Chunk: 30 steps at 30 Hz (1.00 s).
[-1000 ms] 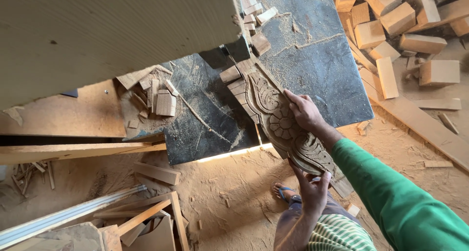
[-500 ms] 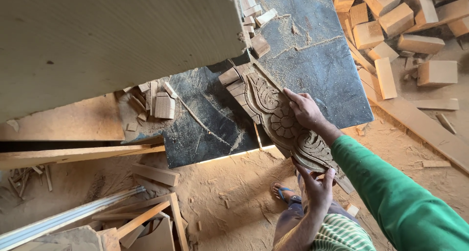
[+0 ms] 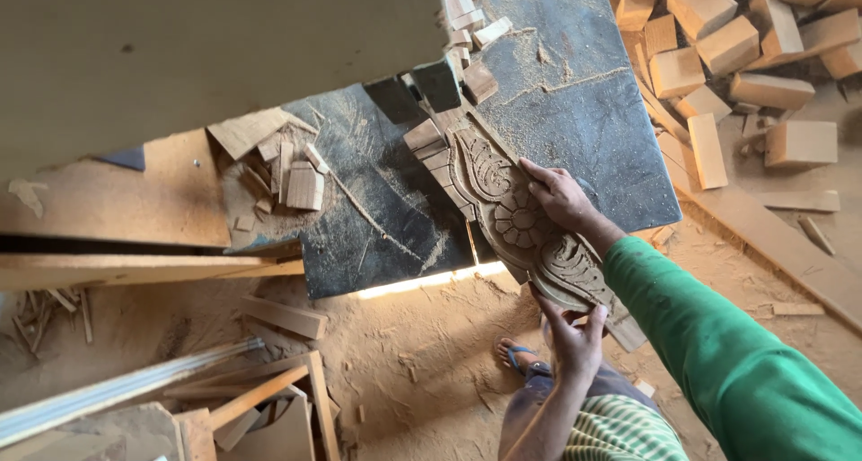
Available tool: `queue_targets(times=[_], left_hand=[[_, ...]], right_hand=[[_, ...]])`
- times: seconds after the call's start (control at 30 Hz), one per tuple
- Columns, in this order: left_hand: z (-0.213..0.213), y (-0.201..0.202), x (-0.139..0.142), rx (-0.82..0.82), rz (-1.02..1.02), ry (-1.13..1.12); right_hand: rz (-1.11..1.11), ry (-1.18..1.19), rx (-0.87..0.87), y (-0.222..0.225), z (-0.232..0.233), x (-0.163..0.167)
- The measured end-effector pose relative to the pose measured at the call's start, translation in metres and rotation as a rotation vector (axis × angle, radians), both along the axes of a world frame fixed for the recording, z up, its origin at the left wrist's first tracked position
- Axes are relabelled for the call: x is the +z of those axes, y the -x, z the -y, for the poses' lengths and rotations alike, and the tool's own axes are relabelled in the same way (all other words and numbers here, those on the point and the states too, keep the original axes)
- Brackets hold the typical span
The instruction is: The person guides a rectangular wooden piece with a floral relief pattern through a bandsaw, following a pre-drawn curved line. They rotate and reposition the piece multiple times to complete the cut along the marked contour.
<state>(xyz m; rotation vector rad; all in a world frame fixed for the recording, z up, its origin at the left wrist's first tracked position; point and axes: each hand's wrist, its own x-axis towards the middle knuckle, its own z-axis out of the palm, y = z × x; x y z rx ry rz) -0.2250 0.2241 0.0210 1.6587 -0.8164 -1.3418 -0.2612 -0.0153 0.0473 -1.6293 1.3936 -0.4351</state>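
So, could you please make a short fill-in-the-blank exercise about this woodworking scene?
1. The right hand presses on a carved ____ panel.
2. The right arm wears a ____ sleeve.
3. The left hand holds the panel's ____ end.
4. The panel lies on a dark, sawdust-covered ____.

Missing words: wooden; green; near; table

So the carved wood panel (image 3: 516, 219) lies diagonally on the saw table (image 3: 593, 138), its near end overhanging the edge. Right hand (image 3: 561, 196) rests on top mid-panel, left hand (image 3: 573, 335) under the overhanging end. Offcut blocks (image 3: 732, 48) piled right of the table, scraps (image 3: 287, 169) on its left part.
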Motion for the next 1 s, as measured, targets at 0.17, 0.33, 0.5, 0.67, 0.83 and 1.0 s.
queue_targets(times=[0.17,0.33,0.5,0.67,0.83,1.0], left_hand=[[-0.010,-0.002,-0.012,0.065,-0.106,0.162],[-0.001,0.002,-0.017,0.062,-0.116,0.034],[0.002,0.013,-0.011,0.097,-0.120,0.158],[0.014,0.023,-0.005,0.134,-0.206,0.170],[0.017,0.029,-0.007,0.123,-0.143,0.051],[0.026,0.039,-0.015,0.143,-0.133,0.046]], right_hand=[[0.096,0.022,0.066,0.003,0.005,0.004],[-0.082,0.064,0.059,0.003,0.012,0.001],[-0.067,0.079,0.082,0.011,0.014,-0.009],[-0.059,0.018,0.072,0.012,0.023,-0.007],[0.022,-0.020,0.072,0.018,0.025,-0.012],[-0.134,-0.144,0.019,0.017,0.034,-0.024]])
